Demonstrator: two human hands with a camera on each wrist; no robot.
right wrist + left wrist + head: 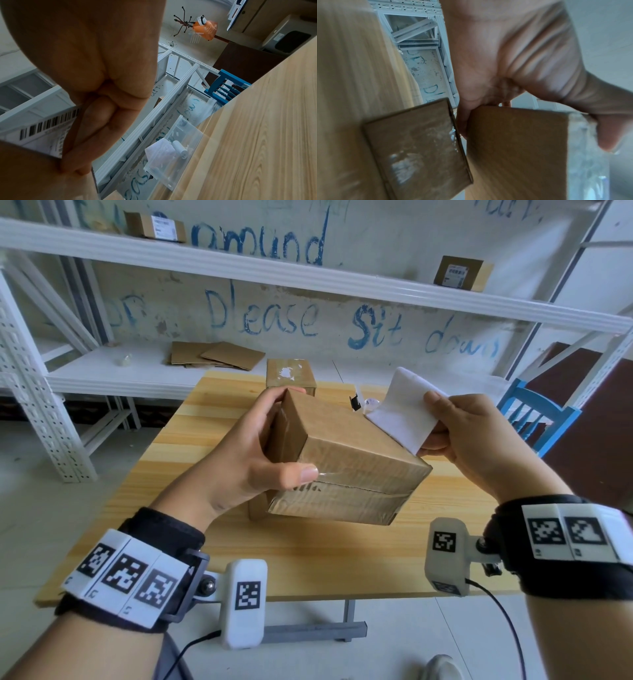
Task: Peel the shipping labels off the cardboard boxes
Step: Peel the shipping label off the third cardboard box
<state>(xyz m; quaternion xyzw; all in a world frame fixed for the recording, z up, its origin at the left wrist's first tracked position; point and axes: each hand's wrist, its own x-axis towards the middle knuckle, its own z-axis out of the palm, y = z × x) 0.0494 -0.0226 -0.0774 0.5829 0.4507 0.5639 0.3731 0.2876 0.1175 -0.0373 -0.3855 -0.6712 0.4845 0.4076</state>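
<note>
A taped cardboard box [346, 460] is held tilted above the wooden table [308, 559]. My left hand [274, 446] grips its left end, thumb on the taped front face and fingers over the far top edge; the left wrist view shows the same box [517, 148] under the palm. My right hand [455, 426] pinches a white shipping label [404, 412] that is peeled up from the box's right side, its lower left edge still at the box. Its barcode [48, 124] shows in the right wrist view.
A second box [290, 376] with white label residue stands at the table's far side. A clear plastic bin [173, 148] with peeled scraps sits at the far right. Flattened cardboard [219, 356] and two labelled boxes [460, 273] lie on white shelves behind. A blue chair [534, 419] stands right.
</note>
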